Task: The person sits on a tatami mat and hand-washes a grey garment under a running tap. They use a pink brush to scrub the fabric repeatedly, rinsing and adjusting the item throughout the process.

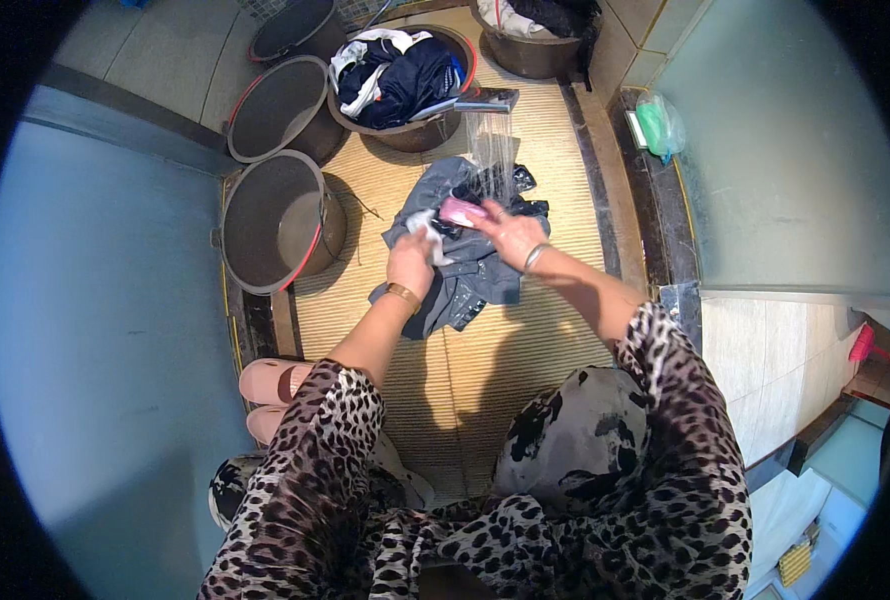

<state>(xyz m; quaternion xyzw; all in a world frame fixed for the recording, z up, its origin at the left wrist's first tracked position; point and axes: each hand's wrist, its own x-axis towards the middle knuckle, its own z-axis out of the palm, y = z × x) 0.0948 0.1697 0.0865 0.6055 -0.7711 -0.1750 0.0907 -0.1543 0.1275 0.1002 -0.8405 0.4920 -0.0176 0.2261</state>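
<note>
A wet grey and black garment [464, 274] lies spread and crumpled on the ribbed floor in front of me. My right hand [516, 236] grips a pink object [460, 212], perhaps a scrub brush or a bar of soap, over the garment's dark part. My left hand [410, 262] pinches something white [434, 244] at the garment's left side; whether it is cloth or foam I cannot tell. Water [491, 150] falls in thin streams from a flat, wide spout [482, 107] onto the garment's far end.
Two plastic buckets [308, 232] stand at the left, with another bucket behind them. A basin [404, 141] of dark and white clothes sits beyond the spout; another basin [535, 56] of clothes is farther right. Pink slippers [269, 382] lie by the left glass panel [115, 300].
</note>
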